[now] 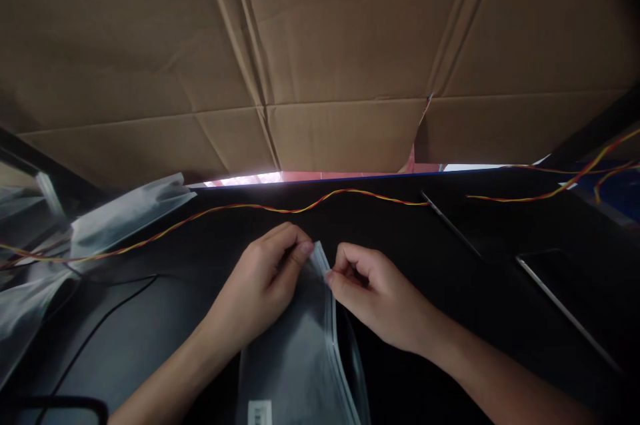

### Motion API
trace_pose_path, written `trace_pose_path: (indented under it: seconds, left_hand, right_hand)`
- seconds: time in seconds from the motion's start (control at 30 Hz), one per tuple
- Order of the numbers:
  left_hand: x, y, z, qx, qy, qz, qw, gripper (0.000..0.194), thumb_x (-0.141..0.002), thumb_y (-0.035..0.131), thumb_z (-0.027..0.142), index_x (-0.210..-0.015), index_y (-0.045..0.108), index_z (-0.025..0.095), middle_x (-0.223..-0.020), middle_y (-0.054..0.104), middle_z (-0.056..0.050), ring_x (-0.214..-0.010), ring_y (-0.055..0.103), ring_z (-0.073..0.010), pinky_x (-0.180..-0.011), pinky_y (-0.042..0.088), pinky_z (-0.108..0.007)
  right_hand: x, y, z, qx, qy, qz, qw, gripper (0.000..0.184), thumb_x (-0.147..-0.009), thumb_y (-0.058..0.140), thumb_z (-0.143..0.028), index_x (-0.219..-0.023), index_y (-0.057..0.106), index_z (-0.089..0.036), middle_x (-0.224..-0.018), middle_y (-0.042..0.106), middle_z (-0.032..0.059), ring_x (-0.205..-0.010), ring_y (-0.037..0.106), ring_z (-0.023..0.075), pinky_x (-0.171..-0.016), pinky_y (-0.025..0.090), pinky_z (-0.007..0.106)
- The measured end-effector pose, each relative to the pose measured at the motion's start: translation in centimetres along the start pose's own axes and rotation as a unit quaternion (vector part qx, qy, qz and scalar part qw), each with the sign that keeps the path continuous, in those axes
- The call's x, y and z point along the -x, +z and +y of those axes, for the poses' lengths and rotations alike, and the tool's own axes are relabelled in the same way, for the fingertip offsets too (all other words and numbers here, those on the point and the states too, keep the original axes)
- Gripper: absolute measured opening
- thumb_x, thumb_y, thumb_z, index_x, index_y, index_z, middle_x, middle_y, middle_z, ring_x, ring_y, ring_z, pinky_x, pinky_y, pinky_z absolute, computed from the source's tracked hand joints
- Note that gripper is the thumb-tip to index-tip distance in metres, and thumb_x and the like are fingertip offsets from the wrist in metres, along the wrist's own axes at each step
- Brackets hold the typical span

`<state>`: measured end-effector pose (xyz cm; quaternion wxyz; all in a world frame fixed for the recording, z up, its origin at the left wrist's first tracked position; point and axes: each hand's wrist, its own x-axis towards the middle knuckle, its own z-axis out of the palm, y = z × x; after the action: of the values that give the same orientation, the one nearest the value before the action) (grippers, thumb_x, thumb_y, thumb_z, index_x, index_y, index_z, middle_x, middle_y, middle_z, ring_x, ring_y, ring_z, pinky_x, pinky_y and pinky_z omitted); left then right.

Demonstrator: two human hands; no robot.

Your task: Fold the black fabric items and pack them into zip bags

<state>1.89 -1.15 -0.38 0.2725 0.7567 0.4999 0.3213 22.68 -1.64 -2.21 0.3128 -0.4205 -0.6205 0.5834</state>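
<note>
A clear zip-lock plastic bag [295, 361] stretches from the front edge of the view up to my hands, with a small white label [259, 412] near its lower left. My left hand [275, 265] pinches the bag's far top corner between thumb and fingers. Just to its right, my right hand [363, 285] pinches the zip edge, thumb and curled forefinger pressed on it. Below my right hand the bag's mouth gapes along its right side. Whatever lies inside the bag is too dark to make out.
Behind stands a folded cardboard sheet [345, 31]. A twisted red-yellow wire [240, 205] crosses the black table [200, 318]. Crumpled plastic bags [125, 215] and a black cable [107, 315] lie left. Two flat dark phone-like slabs [565, 305] [457, 221] lie right.
</note>
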Motion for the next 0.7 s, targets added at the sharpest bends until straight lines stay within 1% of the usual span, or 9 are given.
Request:
trace_pose_path:
  seconds: [0.07,0.23,0.3,0.4,0.47,0.53,0.6,0.67,0.7]
  left_hand:
    - [-0.1,-0.1,-0.4,-0.018,-0.006,0.028,0.999,0.029,-0.110,0.050,0.029,-0.083,0.058,0.021,-0.079,0.060,0.001,-0.072,0.055,-0.0148,-0.067,0.043,-0.029]
    - [-0.6,-1.1,-1.9,-0.078,-0.006,0.059,0.995,0.029,-0.111,0.047,0.029,-0.084,0.054,0.022,-0.082,0.058,0.001,-0.074,0.055,-0.0158,-0.069,0.042,-0.030]
    - [-1.1,-1.9,-2.8,-0.127,-0.008,0.079,0.989,0.030,-0.112,0.045,0.031,-0.084,0.052,0.022,-0.083,0.059,0.001,-0.076,0.057,-0.0169,-0.071,0.043,-0.031]
    - [-1.8,-3.2,-3.6,-0.185,-0.013,0.082,0.979,0.029,-0.110,0.048,0.035,-0.086,0.057,0.022,-0.086,0.063,-0.001,-0.079,0.061,-0.0189,-0.073,0.045,-0.033]
    - [-1.6,-3.9,-3.1,-0.227,-0.011,0.085,0.970,0.024,-0.109,0.051,0.039,-0.099,0.065,0.021,-0.098,0.069,-0.004,-0.088,0.066,-0.0227,-0.079,0.049,-0.036]
    - [-0.2,-4.1,-1.9,-0.282,-0.002,0.092,0.955,0.032,-0.108,0.051,0.043,-0.125,0.067,0.021,-0.118,0.072,-0.010,-0.106,0.069,-0.0300,-0.091,0.053,-0.044]
    - [2.3,-3.6,-0.2,-0.332,0.003,0.078,0.940,0.047,-0.108,0.050,0.051,-0.146,0.059,0.025,-0.134,0.071,-0.013,-0.119,0.069,-0.0367,-0.099,0.055,-0.054]
    - [5.6,-2.2,1.1,-0.356,0.008,0.033,0.934,0.060,-0.103,0.057,0.063,-0.155,0.053,0.035,-0.141,0.071,-0.012,-0.119,0.071,-0.0408,-0.096,0.058,-0.059]
    - [7.2,-1.2,1.5,-0.361,0.024,0.008,0.932,0.071,-0.097,0.062,0.070,-0.161,0.047,0.040,-0.149,0.068,-0.012,-0.125,0.069,-0.0442,-0.095,0.060,-0.062]
  right_hand:
    - [0.1,0.2,-0.1,-0.002,0.021,-0.012,1.000,0.028,-0.095,0.067,-0.022,-0.073,0.049,-0.022,-0.063,0.040,-0.0091,-0.059,0.035,0.0089,-0.053,0.028,0.024]
    - [0.8,0.3,-0.8,-0.008,0.096,-0.064,0.993,0.028,-0.092,0.068,-0.020,-0.072,0.049,-0.022,-0.060,0.041,-0.0096,-0.057,0.034,0.0076,-0.048,0.026,0.021]
    - [1.3,0.2,-1.1,0.012,0.132,-0.109,0.985,0.024,-0.090,0.069,-0.020,-0.073,0.051,-0.022,-0.058,0.045,-0.0097,-0.052,0.037,0.0067,-0.044,0.026,0.019]
    - [2.0,-0.2,-1.4,0.054,0.183,-0.204,0.960,0.017,-0.090,0.069,-0.025,-0.078,0.056,-0.024,-0.059,0.052,-0.0093,-0.045,0.044,0.0070,-0.039,0.033,0.017]
    - [2.2,-0.7,-1.6,0.088,0.204,-0.270,0.937,0.017,-0.093,0.068,-0.032,-0.080,0.059,-0.024,-0.059,0.055,-0.0084,-0.041,0.049,0.0080,-0.038,0.038,0.018]
    - [2.0,-1.4,-1.5,0.116,0.211,-0.314,0.918,0.023,-0.096,0.068,-0.042,-0.082,0.064,-0.023,-0.060,0.056,-0.0071,-0.040,0.052,0.0082,-0.039,0.039,0.019]
    - [1.5,-2.2,-1.2,0.137,0.190,-0.298,0.926,0.033,-0.100,0.064,-0.051,-0.086,0.070,-0.022,-0.060,0.055,-0.0059,-0.040,0.050,0.0079,-0.040,0.035,0.019]
    - [0.9,-3.0,-0.8,0.158,0.129,-0.207,0.957,0.041,-0.104,0.060,-0.055,-0.086,0.075,-0.021,-0.061,0.053,-0.0047,-0.047,0.047,0.0083,-0.044,0.032,0.021]
    - [0.6,-3.3,-0.7,0.167,0.097,-0.155,0.969,0.044,-0.106,0.058,-0.055,-0.084,0.075,-0.021,-0.061,0.052,-0.0044,-0.050,0.045,0.0088,-0.047,0.030,0.022]
